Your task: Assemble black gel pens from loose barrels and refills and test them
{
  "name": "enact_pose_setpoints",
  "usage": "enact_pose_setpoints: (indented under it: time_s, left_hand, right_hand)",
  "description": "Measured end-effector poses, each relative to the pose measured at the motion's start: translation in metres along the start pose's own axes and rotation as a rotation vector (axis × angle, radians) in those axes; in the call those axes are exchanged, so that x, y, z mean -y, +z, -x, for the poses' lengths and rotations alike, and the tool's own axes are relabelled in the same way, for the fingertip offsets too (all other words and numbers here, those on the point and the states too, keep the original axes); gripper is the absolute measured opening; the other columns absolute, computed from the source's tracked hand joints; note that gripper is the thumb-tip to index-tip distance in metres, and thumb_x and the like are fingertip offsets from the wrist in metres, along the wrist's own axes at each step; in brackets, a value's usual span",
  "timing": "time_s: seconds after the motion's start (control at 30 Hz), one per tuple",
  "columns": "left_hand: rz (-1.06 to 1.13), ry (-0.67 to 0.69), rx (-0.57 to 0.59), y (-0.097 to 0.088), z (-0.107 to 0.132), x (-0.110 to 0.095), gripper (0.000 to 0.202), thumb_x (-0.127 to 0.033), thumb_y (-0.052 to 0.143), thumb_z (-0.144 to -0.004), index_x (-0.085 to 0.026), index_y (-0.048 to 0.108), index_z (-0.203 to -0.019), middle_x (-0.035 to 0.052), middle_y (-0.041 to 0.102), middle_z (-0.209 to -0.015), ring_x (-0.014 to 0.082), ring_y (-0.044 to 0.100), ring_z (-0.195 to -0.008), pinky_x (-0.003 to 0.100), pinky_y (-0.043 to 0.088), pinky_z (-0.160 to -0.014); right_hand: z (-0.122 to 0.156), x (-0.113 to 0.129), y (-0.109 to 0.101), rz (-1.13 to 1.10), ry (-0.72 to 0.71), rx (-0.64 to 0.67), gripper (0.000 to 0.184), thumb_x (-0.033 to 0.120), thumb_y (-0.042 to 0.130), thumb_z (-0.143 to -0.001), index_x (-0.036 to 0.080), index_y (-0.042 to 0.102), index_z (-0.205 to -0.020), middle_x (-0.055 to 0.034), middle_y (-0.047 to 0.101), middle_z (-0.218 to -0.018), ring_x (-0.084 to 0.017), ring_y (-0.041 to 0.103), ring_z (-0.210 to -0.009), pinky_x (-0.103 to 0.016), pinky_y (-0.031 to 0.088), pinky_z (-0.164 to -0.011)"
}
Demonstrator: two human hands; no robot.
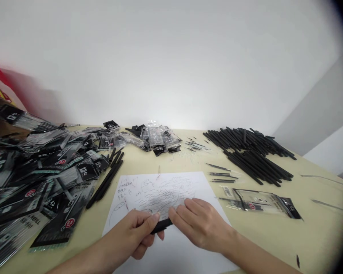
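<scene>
One black pen barrel sits pinched narrowly in our left hand; our right hand touches its end, grip unclear, over scribbled handwritten paper.

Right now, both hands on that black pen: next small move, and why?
Probably keep the left hand steady on the black pen and turn its end with the right hand: the right fingers cover that end, and the pen is held over the scribbled paper, so twisting seems likelier than setting it down.
</scene>
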State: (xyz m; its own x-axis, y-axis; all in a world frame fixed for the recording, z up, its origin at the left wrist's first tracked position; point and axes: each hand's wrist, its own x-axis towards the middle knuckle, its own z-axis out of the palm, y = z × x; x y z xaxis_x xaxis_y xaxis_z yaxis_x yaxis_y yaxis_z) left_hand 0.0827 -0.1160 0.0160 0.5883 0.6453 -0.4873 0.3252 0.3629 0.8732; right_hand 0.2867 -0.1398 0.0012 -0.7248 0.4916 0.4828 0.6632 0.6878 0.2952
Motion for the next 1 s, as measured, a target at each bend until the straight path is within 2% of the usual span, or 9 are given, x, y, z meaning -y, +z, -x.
enact_pose_setpoints:
  time_s: [0.17, 0.4, 0.57, 0.7, 0.8, 0.9, 1.0]
  left_hand:
    - [0.164, -0.042, 0.082, 0.0026, 0.0011, 0.0006, 0.048, -0.060, 0.049, -0.075, -0.013, 0.052, -0.074, -0.0082, 0.031, -0.054, 0.0051, 0.019, -0.046, 0.023, 0.012, -0.046]
    - [0.263, -0.094, 0.134, 0.0037, 0.0009, 0.0034, 0.047, -0.059, 0.055, -0.071, -0.013, 0.050, -0.074, -0.0096, 0.029, -0.052, 0.0033, 0.016, -0.043, 0.024, 0.008, -0.045]
    - [0.247, -0.084, 0.088, 0.0060, 0.0049, 0.0039, 0.050, -0.063, 0.054, -0.068, -0.014, 0.050, -0.073, -0.0091, 0.031, -0.052, 0.0026, 0.018, -0.041, 0.023, 0.009, -0.045]
    - [0.139, -0.047, 0.020, 0.0100, 0.0055, 0.0007, 0.053, -0.069, 0.050, -0.066, -0.015, 0.050, -0.071, -0.0088, 0.030, -0.052, 0.0040, 0.018, -0.042, 0.022, 0.012, -0.044]
    - [-0.074, 0.031, -0.006, 0.0096, 0.0032, 0.0006, 0.057, -0.071, 0.039, -0.070, -0.016, 0.051, -0.068, -0.0072, 0.032, -0.051, 0.0064, 0.022, -0.042, 0.022, 0.016, -0.043]
    - [-0.334, 0.125, -0.085, 0.0087, 0.0025, 0.0027, 0.056, -0.065, 0.030, -0.078, -0.015, 0.055, -0.067, -0.0048, 0.036, -0.052, 0.0093, 0.029, -0.046, 0.023, 0.022, -0.046]
    - [-0.475, 0.204, -0.196, 0.0102, 0.0042, 0.0044, 0.049, -0.054, 0.029, -0.084, -0.017, 0.055, -0.065, -0.0036, 0.036, -0.053, 0.0117, 0.034, -0.050, 0.024, 0.025, -0.050]
  right_hand:
    - [0.0007, -0.0060, -0.0032, 0.045, -0.079, -0.051, 0.022, 0.012, 0.037, -0.090, 0.011, 0.058, -0.092, 0.0002, 0.048, -0.057, -0.013, 0.037, -0.050, -0.028, 0.024, -0.045]
    - [0.0003, -0.0081, -0.0087, 0.081, -0.122, -0.091, 0.024, 0.012, 0.034, -0.090, 0.012, 0.059, -0.090, 0.0007, 0.046, -0.057, -0.012, 0.038, -0.050, -0.028, 0.027, -0.045]
    - [-0.0003, -0.0074, -0.0105, 0.071, -0.125, -0.082, 0.024, 0.013, 0.035, -0.090, 0.012, 0.059, -0.090, 0.0009, 0.046, -0.058, -0.012, 0.037, -0.050, -0.029, 0.026, -0.045]
    - [0.0003, -0.0078, -0.0097, 0.061, -0.122, -0.063, 0.022, 0.014, 0.036, -0.090, 0.012, 0.059, -0.091, 0.0009, 0.046, -0.058, -0.012, 0.036, -0.051, -0.028, 0.025, -0.045]
    - [0.0002, -0.0078, -0.0077, 0.043, -0.102, -0.055, 0.021, 0.013, 0.037, -0.090, 0.013, 0.058, -0.091, 0.0011, 0.047, -0.056, -0.012, 0.036, -0.050, -0.028, 0.024, -0.045]
    - [-0.0003, -0.0070, -0.0051, 0.014, -0.077, -0.049, 0.020, 0.013, 0.038, -0.091, 0.013, 0.057, -0.092, 0.0013, 0.048, -0.056, -0.012, 0.036, -0.049, -0.028, 0.024, -0.045]
    - [-0.0001, -0.0061, -0.0031, -0.014, -0.058, -0.021, 0.019, 0.013, 0.037, -0.091, 0.012, 0.056, -0.094, 0.0012, 0.049, -0.057, -0.013, 0.037, -0.049, -0.028, 0.024, -0.045]
